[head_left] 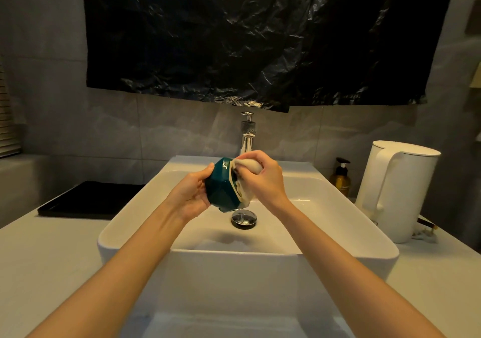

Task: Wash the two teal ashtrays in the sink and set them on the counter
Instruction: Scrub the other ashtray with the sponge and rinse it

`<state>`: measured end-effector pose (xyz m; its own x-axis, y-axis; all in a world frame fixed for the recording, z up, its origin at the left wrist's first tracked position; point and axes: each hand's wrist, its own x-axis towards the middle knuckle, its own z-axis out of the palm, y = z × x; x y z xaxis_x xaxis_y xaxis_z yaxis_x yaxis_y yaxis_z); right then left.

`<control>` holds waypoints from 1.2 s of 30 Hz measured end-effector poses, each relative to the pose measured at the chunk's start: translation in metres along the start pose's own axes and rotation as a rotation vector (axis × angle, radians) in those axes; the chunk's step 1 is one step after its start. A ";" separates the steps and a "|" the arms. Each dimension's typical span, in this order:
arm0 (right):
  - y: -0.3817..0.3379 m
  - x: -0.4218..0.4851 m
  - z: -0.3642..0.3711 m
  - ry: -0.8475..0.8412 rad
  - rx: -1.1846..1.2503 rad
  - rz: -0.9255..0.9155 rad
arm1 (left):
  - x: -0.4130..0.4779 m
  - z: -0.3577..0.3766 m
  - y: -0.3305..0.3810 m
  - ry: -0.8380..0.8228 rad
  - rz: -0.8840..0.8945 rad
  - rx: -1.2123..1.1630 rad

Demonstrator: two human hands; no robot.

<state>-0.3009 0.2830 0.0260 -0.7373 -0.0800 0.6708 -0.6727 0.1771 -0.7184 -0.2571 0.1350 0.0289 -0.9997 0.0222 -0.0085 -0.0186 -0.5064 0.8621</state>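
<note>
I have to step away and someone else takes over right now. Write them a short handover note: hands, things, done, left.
Left hand: grips the teal ashtray, tipped on its side above the sink.
Right hand: holds a pale cloth, pushed into the ashtray's opening.
Second ashtray: not in view; none shows on the counter.
Done: this ashtray is mid-wipe; the other's state cannot be told.
Left: finish wiping, set this one on the counter, then find the second and do the same if it is unwashed.

ashtray (223,189): glossy glazed | sink (338,207): smooth glossy | faucet (246,139): shiny metal
</note>
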 end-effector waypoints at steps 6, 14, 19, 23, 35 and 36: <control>0.003 -0.001 0.000 0.026 -0.009 0.166 | -0.001 0.004 -0.001 0.000 0.007 0.041; -0.011 -0.007 -0.008 -0.294 0.127 0.233 | -0.002 0.000 0.003 0.012 0.022 0.031; -0.007 -0.005 -0.009 -0.135 0.123 0.147 | -0.004 0.000 0.002 -0.024 -0.003 0.047; -0.001 -0.002 -0.007 -0.033 0.038 0.177 | -0.005 0.003 0.002 -0.035 -0.002 0.014; 0.002 -0.004 -0.006 -0.115 0.031 0.179 | -0.007 0.002 0.002 -0.024 -0.014 -0.001; 0.004 -0.003 -0.007 -0.115 0.003 0.188 | -0.007 0.003 0.002 -0.020 -0.013 -0.021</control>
<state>-0.3008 0.2906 0.0221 -0.8521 -0.1576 0.4991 -0.5224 0.1968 -0.8297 -0.2503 0.1364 0.0323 -0.9989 0.0457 -0.0093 -0.0319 -0.5243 0.8509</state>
